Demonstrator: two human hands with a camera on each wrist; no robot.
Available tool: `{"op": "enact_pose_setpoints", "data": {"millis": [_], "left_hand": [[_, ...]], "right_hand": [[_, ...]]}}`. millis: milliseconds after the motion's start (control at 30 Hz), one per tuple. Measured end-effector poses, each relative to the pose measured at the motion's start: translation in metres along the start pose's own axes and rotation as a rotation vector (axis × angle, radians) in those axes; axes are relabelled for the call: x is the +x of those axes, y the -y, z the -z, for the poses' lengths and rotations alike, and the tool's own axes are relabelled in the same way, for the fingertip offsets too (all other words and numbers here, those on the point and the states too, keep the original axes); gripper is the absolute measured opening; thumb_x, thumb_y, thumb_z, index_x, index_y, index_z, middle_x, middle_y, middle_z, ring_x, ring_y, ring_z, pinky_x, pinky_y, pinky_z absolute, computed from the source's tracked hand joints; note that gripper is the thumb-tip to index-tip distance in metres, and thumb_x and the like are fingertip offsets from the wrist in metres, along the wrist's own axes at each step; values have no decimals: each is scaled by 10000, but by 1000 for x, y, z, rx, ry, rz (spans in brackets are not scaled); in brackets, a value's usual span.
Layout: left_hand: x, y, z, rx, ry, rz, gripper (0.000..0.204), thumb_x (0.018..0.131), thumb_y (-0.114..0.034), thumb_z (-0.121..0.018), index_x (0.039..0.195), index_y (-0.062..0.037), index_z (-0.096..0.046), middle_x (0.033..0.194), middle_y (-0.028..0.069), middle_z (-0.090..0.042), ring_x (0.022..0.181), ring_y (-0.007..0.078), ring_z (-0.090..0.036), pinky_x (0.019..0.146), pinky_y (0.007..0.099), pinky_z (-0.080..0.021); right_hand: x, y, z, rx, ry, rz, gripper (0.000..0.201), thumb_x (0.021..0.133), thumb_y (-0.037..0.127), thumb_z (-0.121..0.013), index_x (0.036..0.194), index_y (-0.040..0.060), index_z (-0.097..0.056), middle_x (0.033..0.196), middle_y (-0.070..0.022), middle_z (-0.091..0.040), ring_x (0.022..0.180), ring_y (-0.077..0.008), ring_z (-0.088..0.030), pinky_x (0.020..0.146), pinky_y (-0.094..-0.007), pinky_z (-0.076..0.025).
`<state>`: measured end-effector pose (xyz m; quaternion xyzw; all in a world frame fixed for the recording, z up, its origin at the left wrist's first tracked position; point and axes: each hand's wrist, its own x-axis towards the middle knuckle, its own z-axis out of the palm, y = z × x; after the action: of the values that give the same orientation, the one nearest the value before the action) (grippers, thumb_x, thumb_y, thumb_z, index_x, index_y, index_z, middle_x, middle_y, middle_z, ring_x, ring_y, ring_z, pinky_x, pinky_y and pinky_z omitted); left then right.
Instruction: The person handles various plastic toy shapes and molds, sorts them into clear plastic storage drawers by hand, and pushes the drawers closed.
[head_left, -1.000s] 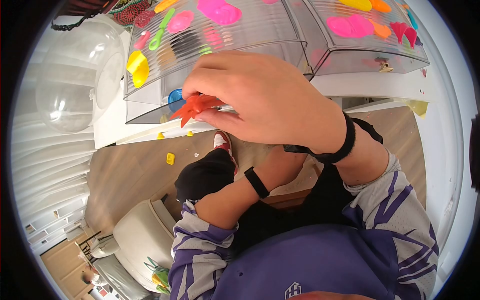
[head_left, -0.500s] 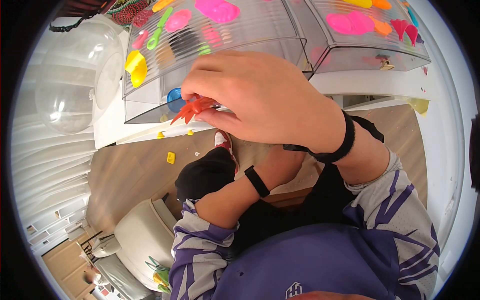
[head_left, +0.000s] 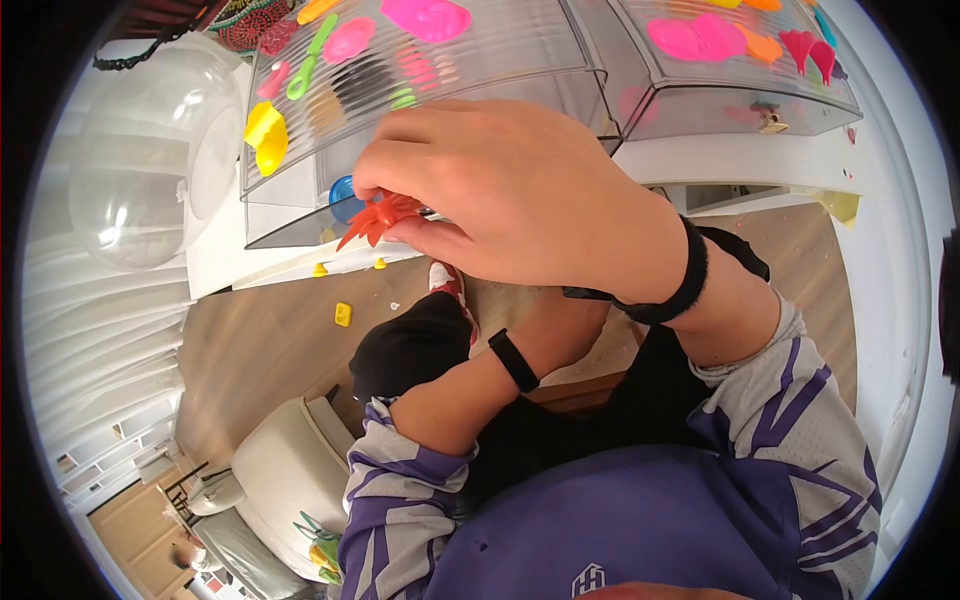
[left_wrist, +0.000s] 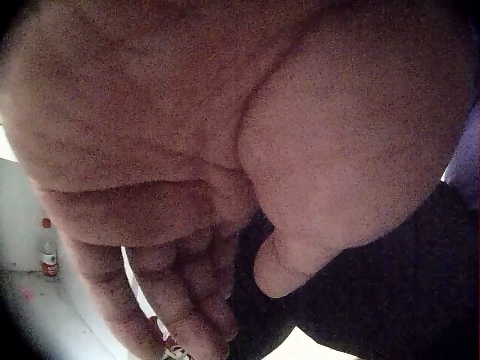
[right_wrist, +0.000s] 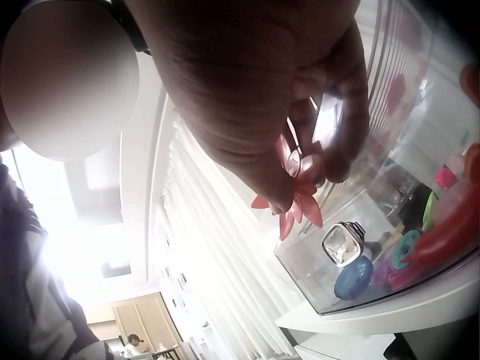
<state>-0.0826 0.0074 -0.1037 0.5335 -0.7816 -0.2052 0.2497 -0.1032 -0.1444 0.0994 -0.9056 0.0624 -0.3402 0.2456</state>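
In the head view, my right hand (head_left: 530, 190) pinches a red, flower-shaped plastic piece (head_left: 378, 218) between thumb and fingers. Its pointed petals (right_wrist: 298, 214) spread below the fingertips in the right wrist view. The hand hovers in front of a clear plastic drawer box (head_left: 300, 215), near a blue round piece (head_left: 343, 198) inside it. My left hand (left_wrist: 165, 172) hangs low with relaxed, slightly bent fingers and holds nothing. From the head, it is partly hidden under the right wrist.
Colourful plastic pieces, such as a yellow one (head_left: 266, 138) and a green one (head_left: 312, 60), lie on the box top. A second clear box (head_left: 690, 120) stands to the right. A transparent balloon (head_left: 140, 150) is at the left, and a yellow piece (head_left: 343, 315) lies on the floor.
The red piece has turned slightly in my right fingers, and its petals fan out differently. The grip stays the same, and the head view has shifted a little.
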Motion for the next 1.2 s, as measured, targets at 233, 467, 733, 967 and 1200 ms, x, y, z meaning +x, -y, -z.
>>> {"op": "enact_pose_setpoints", "data": {"millis": [233, 467, 733, 967, 1200], "left_hand": [[0, -2, 4, 82, 76, -28, 528, 1016, -110, -701, 1536, -33, -646, 1573, 224, -657, 1475, 453, -607, 1200, 579, -498], [1, -2, 4, 65, 31, -22, 390, 1020, -136, -728, 1408, -101, -721, 1398, 166, -760, 1321, 447, -697, 1099, 603, -527], [5, -11, 20, 121, 124, -41, 446, 988, -61, -680, 1422, 45, -688, 1480, 270, -691, 1443, 440, -637, 1225, 546, -502], [6, -9, 16, 81, 118, -29, 429, 975, -10, -669, 1396, 66, -699, 1453, 305, -694, 1405, 477, -656, 1217, 562, -506], [2, 0, 0, 13, 58, -4, 439, 1030, -113, -710, 1469, -94, -695, 1476, 196, -727, 1388, 457, -668, 1148, 595, -514]], "right_hand": [[0, -1, -1, -1, -4, 4, 173, 972, 184, -835, 1044, 64, -735, 1022, -79, -728, 975, -339, -764, 829, -500, -607], [1, -1, 0, 12, 2, 1, 173, 972, 186, -831, 1048, 62, -738, 1033, -82, -737, 982, -343, -767, 829, -505, -609], [0, -1, 0, 3, 0, 2, 184, 967, 188, -826, 1064, 63, -731, 1033, -90, -740, 979, -351, -769, 832, -507, -611], [1, -2, -1, 3, 1, 10, 182, 966, 186, -822, 1062, 63, -728, 1024, -100, -739, 971, -359, -771, 830, -508, -612], [0, -2, -1, 3, -4, 22, 189, 972, 188, -818, 1072, 57, -725, 1023, -103, -735, 972, -358, -770, 831, -507, -616]]}}
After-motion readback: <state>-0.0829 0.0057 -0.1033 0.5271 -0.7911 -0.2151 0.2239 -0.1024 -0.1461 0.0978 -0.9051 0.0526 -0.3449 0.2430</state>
